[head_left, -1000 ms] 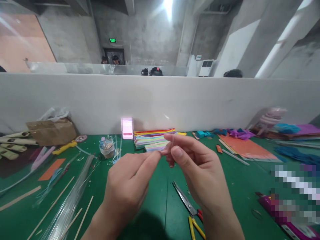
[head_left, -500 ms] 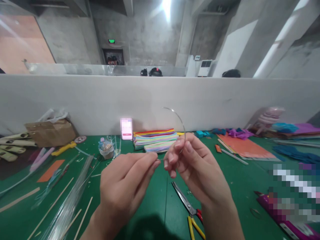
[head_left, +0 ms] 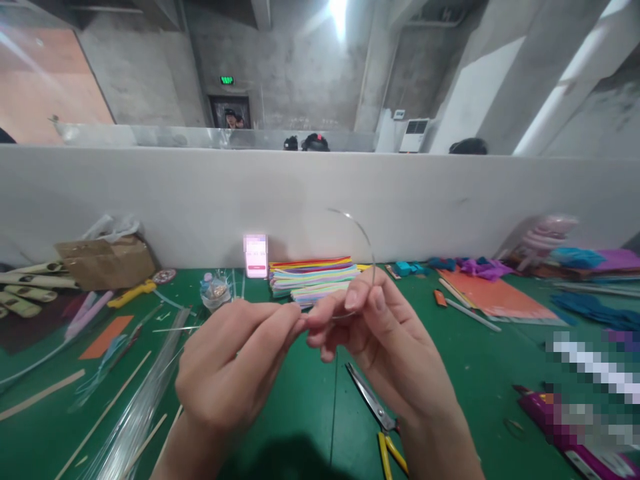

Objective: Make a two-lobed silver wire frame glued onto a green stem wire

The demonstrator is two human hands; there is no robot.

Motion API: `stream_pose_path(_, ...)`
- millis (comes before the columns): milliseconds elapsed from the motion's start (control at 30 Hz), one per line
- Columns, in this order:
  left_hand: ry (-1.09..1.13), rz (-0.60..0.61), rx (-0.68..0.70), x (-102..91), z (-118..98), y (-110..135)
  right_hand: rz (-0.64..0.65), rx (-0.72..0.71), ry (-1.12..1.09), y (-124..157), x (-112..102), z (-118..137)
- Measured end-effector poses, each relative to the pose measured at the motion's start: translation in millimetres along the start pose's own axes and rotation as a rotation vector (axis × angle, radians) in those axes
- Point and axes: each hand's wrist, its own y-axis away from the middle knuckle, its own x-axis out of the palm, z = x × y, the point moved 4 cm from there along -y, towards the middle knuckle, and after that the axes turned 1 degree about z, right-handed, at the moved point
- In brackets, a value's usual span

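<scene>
My left hand (head_left: pixel 235 367) and my right hand (head_left: pixel 385 340) meet in front of me above the green table (head_left: pixel 310 413). Both pinch a thin curved wire (head_left: pixel 364 233). The wire arcs up and to the left from my right fingers, its free end near the white partition. My left thumb and forefinger pinch the wire's other end, touching my right fingertips.
Scissors (head_left: pixel 373 403) with red and yellow handles lie under my right wrist. A stack of coloured sheets (head_left: pixel 313 279) and a phone (head_left: pixel 255 255) stand behind the hands. Clear sticks (head_left: pixel 135 407), wooden strips, a cardboard box (head_left: pixel 103 260) sit left. Orange paper (head_left: pixel 493 297) lies right.
The wire's arc has come into view above my right hand. Both hands have drifted slightly left, and the fingertips have closed together.
</scene>
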Motion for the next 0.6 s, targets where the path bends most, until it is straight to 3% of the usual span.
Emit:
stream_pose_path(133,-0.012,0.004,0.021,-0.4,3.3,-3.2,-0.042,0.003,-0.007,-0.6,-0.7,-2.1)
stream_pose_path(300,-0.029,0.054,0.033,0.8,22.8,-3.3,-0.088,-0.002,0.127,-0.6,-2.9,-7.9)
stream_pose_path(600,0.071,0.057,-0.139,-7.7,41.8,-5.8,-0.053,-0.013,0.039,-0.9,-2.8,-7.9)
